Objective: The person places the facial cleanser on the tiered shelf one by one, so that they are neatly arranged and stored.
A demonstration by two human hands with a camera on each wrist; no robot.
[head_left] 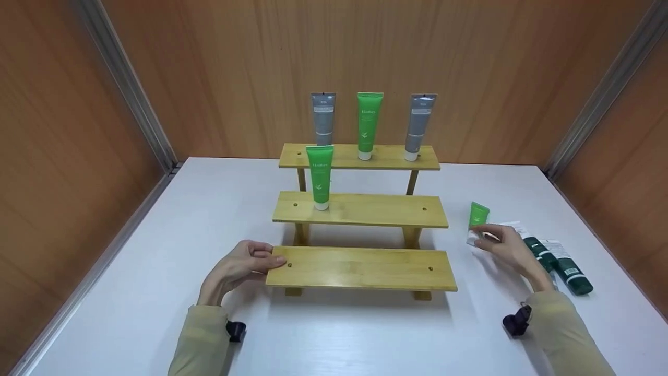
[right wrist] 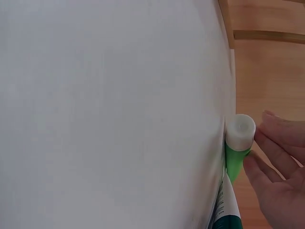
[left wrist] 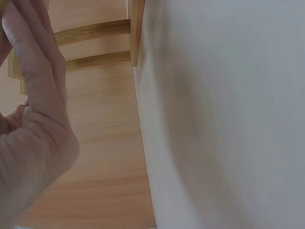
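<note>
A bamboo three-tier display stand (head_left: 360, 269) is in the middle of the head view. My left hand (head_left: 245, 265) pinches the left end of its lowest shelf, thumb on top and fingers at the edge. On the right, my right hand (head_left: 503, 248) has its thumb and fingertips around a small green tube (head_left: 478, 213) by its white cap (right wrist: 240, 133). The fingers partly hide this tube in the head view. Another green tube (head_left: 320, 172) stands cap down at the left of the middle shelf.
The top shelf holds a grey tube (head_left: 324, 117), a green tube (head_left: 369, 122) and another grey tube (head_left: 419, 122), upright. Tubes with dark green ends (head_left: 574, 274) lie beside my right forearm. Wooden walls (head_left: 334, 68) enclose the white table (head_left: 334, 339).
</note>
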